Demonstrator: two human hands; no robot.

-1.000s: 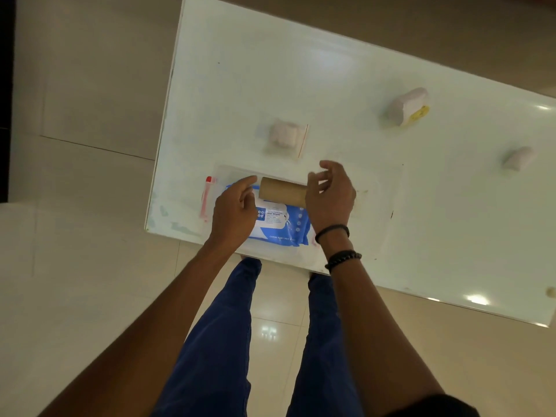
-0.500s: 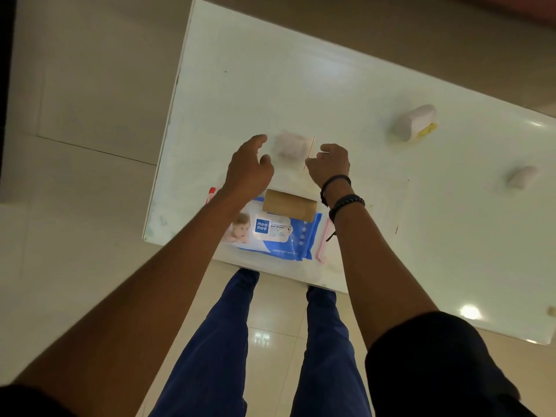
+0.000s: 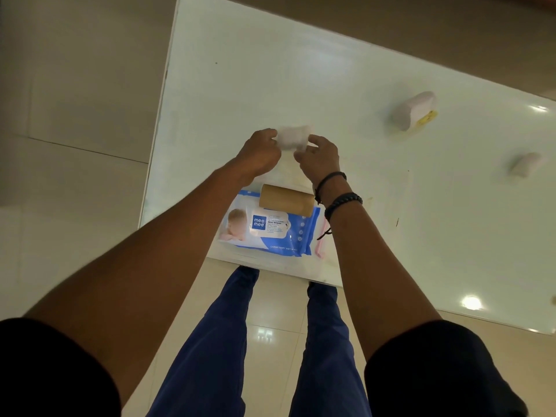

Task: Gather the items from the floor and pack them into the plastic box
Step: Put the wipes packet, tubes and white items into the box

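Now both grips, left hand (image 3: 261,152), right hand (image 3: 318,158), clamped on white packet (image 3: 293,137)

1. Sleeves: both upper arms carry short black sleeves (image 3: 436,371), ending above the elbow; forearms are bare below them.
2. Left hand (image 3: 260,152): bare, no ring, band or watch visible on hand or wrist.
3. Right hand (image 3: 319,158): bare; the wrist just below it carries two items.
4. Thin black band (image 3: 331,177): plain, nearest the right hand.
5. Black beaded bracelet (image 3: 344,201): round dark beads, just behind the thin band, with a short dark cord end hanging from it.
6. Trousers (image 3: 210,341): dark blue, full length, plain, no markings seen.
7. Footwear: hidden; cannot be told.
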